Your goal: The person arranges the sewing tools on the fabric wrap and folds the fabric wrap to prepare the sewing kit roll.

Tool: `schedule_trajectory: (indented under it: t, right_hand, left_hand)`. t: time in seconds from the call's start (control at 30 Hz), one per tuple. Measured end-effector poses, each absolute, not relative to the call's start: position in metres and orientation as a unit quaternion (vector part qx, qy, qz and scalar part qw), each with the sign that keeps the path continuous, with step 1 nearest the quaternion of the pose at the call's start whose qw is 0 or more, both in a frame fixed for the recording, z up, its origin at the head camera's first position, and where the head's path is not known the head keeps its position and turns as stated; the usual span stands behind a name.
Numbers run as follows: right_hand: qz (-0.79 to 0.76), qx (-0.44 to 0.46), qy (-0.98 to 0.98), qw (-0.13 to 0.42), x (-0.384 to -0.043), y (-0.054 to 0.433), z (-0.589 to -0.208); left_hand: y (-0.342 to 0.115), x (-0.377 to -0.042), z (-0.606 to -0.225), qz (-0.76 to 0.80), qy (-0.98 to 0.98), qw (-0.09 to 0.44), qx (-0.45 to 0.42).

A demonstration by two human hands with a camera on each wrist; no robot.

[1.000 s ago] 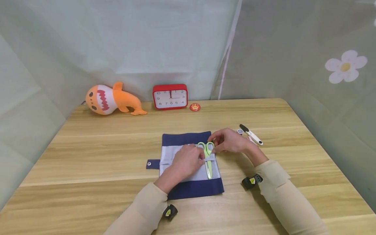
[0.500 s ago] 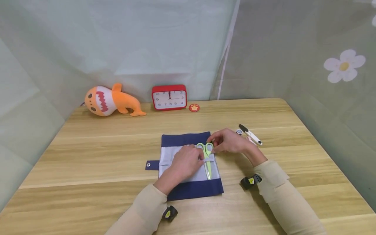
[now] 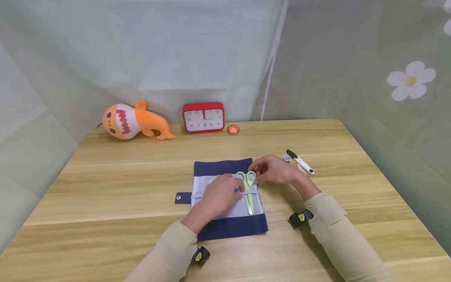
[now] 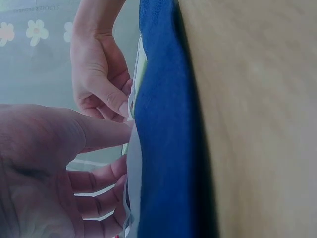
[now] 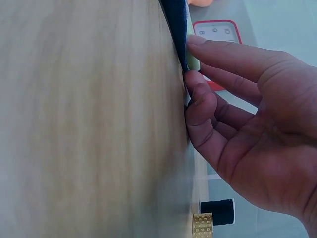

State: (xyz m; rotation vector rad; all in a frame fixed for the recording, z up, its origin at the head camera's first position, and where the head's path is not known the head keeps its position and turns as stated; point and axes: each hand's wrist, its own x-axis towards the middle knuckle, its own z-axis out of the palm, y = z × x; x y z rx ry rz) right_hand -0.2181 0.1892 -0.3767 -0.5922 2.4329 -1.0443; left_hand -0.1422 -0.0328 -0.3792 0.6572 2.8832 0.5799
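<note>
A navy fabric pouch (image 3: 232, 228) with a pale grey lining lies unfolded on the wooden table. Light-green scissors (image 3: 250, 201) lie along its right side, handles away from me, with a grey elastic band (image 3: 251, 192) across them. My right hand (image 3: 276, 169) holds the right handle loop by its edge; in the right wrist view the thumb (image 5: 218, 49) rests on the green handle. Resting over the lining just left of the scissors is my left hand (image 3: 221, 196), its thumb and fingers apart in the left wrist view. It hides part of the lining and band.
Right of the pouch lie a white tool with a black end (image 3: 300, 161) and a thread spool (image 3: 287, 158). A gold dimpled thimble (image 5: 202, 225) shows in the right wrist view. Behind stand an orange plush shark (image 3: 141, 119), a red clock (image 3: 203, 117) and a round badge (image 3: 233, 129).
My left hand has shifted slightly left, away from the scissors and band. The right hand stays at the handle loop, and the scissors have not visibly moved.
</note>
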Motion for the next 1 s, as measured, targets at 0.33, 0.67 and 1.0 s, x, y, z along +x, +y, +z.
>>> schedule_trajectory:
  t: [0.33,0.67,1.0]
  right_hand:
    - [-0.371,-0.203,0.881,0.212,-0.219,0.189,-0.376]
    - [-0.378,-0.207,0.876,0.217,-0.218,0.191,-0.374]
    - [-0.422,-0.168,0.879,0.146,-0.218,0.214,-0.358]
  left_hand:
    - [-0.044,-0.141,-0.378,0.211,0.954,0.073,0.199]
    - [-0.052,-0.142,-0.378,0.2,0.959,0.051,0.195]
    - [-0.053,-0.139,-0.379,0.189,0.961,0.033,0.197]
